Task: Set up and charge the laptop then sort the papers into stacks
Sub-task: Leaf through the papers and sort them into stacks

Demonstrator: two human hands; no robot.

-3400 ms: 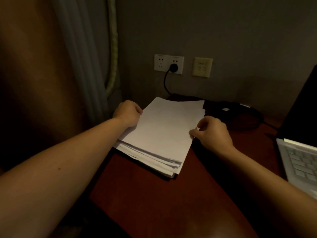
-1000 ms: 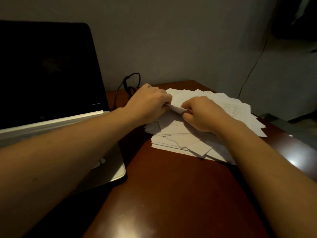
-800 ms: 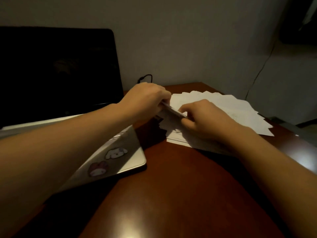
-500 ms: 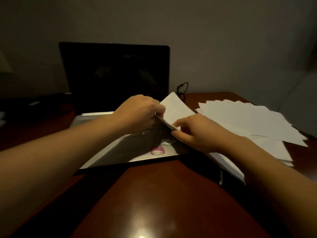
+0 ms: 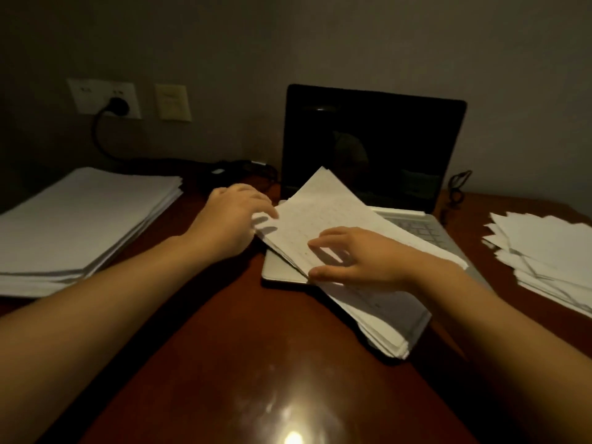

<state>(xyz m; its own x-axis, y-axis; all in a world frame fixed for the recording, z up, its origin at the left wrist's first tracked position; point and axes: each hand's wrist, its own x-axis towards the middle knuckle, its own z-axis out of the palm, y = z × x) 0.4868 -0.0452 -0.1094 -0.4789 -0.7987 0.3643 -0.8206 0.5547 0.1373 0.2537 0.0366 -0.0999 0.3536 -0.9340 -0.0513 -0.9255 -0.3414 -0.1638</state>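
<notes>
tally at the tabletop (image 5: 256, 363)
there were three paper stacks: left stack (image 5: 80, 219), middle stack (image 5: 320, 213), right stack (image 5: 551, 251); one laptop (image 5: 371, 149); one left hand (image 5: 230, 219), one right hand (image 5: 362, 257).

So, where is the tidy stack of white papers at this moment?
In the head view the tidy stack lies on the left side of the table, below the wall socket, and left of the left hand and the laptop.
</notes>
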